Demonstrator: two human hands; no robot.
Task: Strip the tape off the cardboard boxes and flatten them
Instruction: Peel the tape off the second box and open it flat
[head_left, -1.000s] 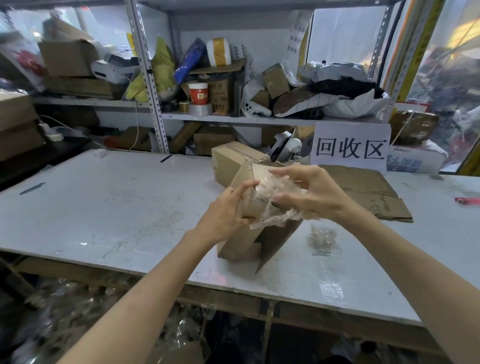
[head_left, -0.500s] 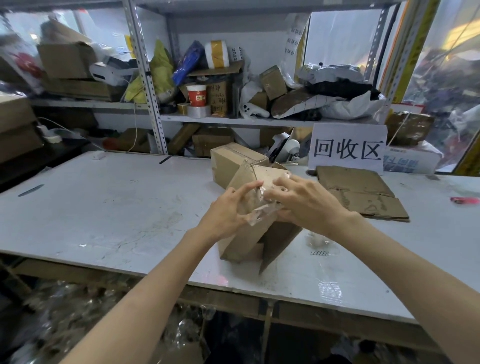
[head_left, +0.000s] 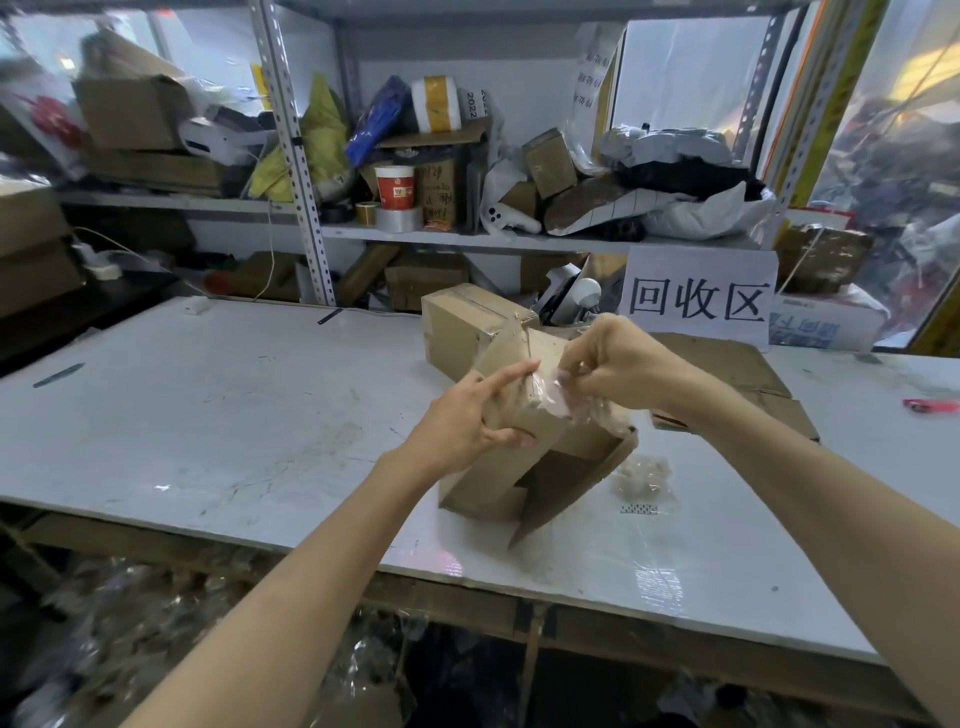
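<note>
A brown cardboard box (head_left: 524, 467) stands tilted on the white table (head_left: 218, 415), its lower flaps hanging open. My left hand (head_left: 467, 410) grips the box's upper left side. My right hand (head_left: 613, 364) is closed on a crumpled strip of clear tape (head_left: 566, 400) that still clings to the box's top. A second, sealed box (head_left: 467, 325) sits just behind. Flattened cardboard (head_left: 737, 374) lies at the right, partly hidden by my right arm.
A wad of stripped tape (head_left: 644, 473) lies on the table right of the box. A white sign (head_left: 698, 299) stands at the back, a pink object (head_left: 930, 405) at the far right. Cluttered shelves (head_left: 467, 239) rise behind the table.
My right hand has shifted up and to the right, drawing the clear tape off the box top. My left hand has slid lower on the box's side.
</note>
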